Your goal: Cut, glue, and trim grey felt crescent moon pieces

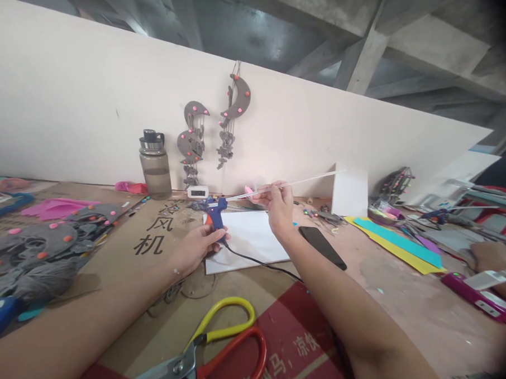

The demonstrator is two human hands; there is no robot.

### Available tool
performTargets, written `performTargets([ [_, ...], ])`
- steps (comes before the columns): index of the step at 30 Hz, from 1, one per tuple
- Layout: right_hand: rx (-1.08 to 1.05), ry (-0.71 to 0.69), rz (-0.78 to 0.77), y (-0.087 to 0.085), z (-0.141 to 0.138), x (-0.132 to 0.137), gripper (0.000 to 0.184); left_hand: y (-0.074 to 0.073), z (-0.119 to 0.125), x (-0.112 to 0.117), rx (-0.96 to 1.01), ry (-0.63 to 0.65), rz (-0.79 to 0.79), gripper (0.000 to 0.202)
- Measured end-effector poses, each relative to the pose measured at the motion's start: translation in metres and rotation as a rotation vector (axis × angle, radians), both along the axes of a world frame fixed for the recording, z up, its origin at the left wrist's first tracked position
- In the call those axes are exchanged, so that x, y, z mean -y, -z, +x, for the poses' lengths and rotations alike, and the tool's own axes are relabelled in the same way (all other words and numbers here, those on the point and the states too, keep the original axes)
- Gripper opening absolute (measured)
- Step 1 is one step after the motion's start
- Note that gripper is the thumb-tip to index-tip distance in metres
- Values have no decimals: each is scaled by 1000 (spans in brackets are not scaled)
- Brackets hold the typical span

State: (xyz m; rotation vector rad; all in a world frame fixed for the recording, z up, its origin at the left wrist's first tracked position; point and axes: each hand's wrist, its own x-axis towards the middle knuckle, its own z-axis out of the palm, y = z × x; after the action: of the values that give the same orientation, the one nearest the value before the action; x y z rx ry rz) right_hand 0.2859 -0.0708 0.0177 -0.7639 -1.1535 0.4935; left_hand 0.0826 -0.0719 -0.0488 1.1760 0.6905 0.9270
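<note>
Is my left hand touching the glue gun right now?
Touching. The head view shows the left hand closed round the handle of the glue gun, with no gap between them; the right hand pinches the glue stick.

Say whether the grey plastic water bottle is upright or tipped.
Upright: the grey plastic water bottle stands on its base, black cap uppermost, beside the white wall.

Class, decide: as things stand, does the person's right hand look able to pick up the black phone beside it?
Probably not at once: the right hand is pinching a glue stick. The phone lies close, with nothing between.
</note>
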Motion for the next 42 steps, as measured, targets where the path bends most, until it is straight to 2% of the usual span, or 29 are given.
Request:
performTargets([
  [6,-102,-30,113,-14,1,8,15,1,0,-1,38,-12,-34,44],
  [11,-145,23,214,-27,14,11,19,4,-1,-3,18,2,-2,42],
  [15,-128,38,169,-23,14,10,22,3,-1,-2,23,-6,-18,43],
  [25,-43,-19,135,-15,-7,16,18,1,-1,-1,44,11,-12,44],
  [42,-10,26,108,-8,-10,14,18,-3,0,3,79,4,-16,43],
])
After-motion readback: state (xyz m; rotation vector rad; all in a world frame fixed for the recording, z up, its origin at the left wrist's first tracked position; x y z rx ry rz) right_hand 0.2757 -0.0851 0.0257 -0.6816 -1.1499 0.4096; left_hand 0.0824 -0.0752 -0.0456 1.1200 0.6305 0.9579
